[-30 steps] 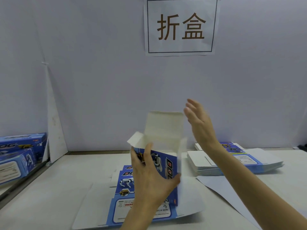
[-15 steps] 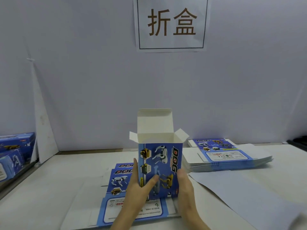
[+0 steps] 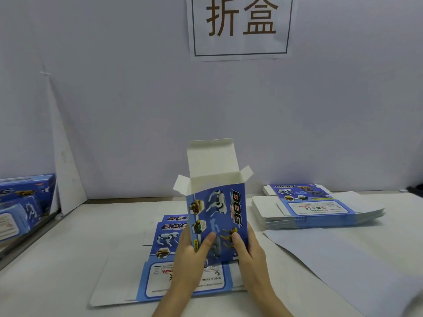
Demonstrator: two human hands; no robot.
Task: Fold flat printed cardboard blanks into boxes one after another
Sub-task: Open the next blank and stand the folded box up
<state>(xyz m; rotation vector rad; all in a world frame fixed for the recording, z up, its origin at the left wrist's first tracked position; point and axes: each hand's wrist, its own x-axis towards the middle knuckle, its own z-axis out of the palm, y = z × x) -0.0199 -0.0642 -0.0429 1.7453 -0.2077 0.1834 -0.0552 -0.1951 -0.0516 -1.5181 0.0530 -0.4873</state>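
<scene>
Seen from the head camera, your left hand (image 3: 192,255) and right hand (image 3: 247,252) both grip the lower half of the upright box (image 3: 217,216), thumbs pressed on its printed front and fingers curled behind its sides. It stands in front of you over a flat blank (image 3: 183,282) on the table (image 3: 68,259). Your hands hide its base, so it may be resting there or held just above.

To close it well, steady the body with 1 hand and fold the 2 dust flaps (image 3: 180,186) inward first. Then bring the tall lid flap (image 3: 211,156) down and tuck it in without buckling the walls.

The box is blue, printed with robot dogs and "DOG", and white inside.
</scene>
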